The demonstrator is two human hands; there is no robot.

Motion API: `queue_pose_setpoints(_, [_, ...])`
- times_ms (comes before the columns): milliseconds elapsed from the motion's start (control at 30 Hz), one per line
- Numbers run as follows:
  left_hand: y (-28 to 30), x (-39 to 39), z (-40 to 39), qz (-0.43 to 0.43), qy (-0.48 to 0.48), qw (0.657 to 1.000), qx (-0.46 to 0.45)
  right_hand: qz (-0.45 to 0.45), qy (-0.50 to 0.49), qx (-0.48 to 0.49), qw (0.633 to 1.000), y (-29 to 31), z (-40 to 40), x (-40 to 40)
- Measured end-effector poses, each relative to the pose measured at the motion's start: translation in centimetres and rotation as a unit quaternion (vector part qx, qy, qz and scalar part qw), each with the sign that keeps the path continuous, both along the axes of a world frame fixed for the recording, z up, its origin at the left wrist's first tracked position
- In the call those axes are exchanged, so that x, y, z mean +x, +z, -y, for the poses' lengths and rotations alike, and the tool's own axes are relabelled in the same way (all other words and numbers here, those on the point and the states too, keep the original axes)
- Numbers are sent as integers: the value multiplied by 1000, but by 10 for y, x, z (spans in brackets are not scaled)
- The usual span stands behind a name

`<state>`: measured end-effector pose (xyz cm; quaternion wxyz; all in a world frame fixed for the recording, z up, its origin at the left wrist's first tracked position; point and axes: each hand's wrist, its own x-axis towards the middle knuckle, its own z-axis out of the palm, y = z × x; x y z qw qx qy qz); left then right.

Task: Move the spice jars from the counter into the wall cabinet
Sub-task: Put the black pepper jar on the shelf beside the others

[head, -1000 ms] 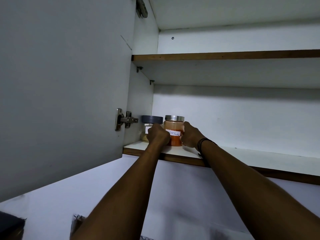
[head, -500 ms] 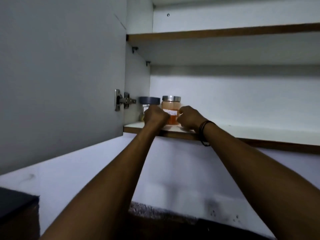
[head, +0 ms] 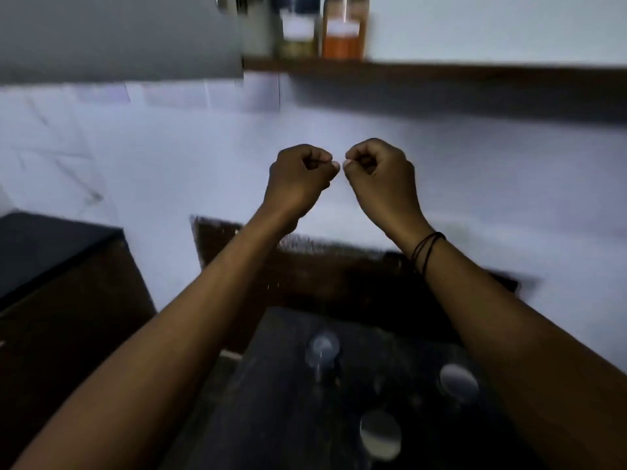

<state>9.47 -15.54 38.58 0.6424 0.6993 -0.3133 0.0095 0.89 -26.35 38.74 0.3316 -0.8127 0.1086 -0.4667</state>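
Between jars: I logged my left hand (head: 298,178) and right hand (head: 380,174) curled, empty; orange-filled glass spice jar (head: 343,39) shelved far left in the white wall cabinet (head: 441,71); next, reaching for silver-lidded counter jars (head: 380,434).

— Sleeves anywhere?
— None. Both forearms bare from the bottom edge up to the wrists.
— Anything worn on the left hand (head: 298,179) or wrist?
— Nothing visible. No ring, no band.
— And the right hand (head: 381,174)?
— Bare as well, but a dark cord bracelet (head: 426,252) wound round the wrist, several thin black strands lying close together, one loop sitting slightly apart from the rest.
— Clasp or bead on it?
— Too blurred to tell.
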Motion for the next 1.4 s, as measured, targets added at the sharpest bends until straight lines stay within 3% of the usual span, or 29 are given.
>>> queue_pose_setpoints(200, [-174,-20,-24,-69,-16,985,157,-158,6,111,981,-181,-27,-13])
queue_pose_setpoints(333, [-276,-29,-25,-137,-41,961,238,-309,-7,179,934,-289,-39,-17])
queue_pose_setpoints(533, [-374,-12,-7,-217,-11,937,273,-440,-36,213,872,-374,-28,-14])
queue_pose_setpoints(700, [-404,3,2,-175,60,947,264,-455,-37,272,847,-392,-12,-3])
queue_pose_setpoints(900, [-435,5,17,-251,-29,942,220,-455,19,327,828,-407,2,15])
queue_pose_setpoints(1167, [-428,7,16,-312,-53,941,117,-382,11,315,869,-413,10,11])
queue_pose_setpoints(1400, [-395,-9,4,-257,-32,964,59,-294,15,347,890,-400,9,-9])
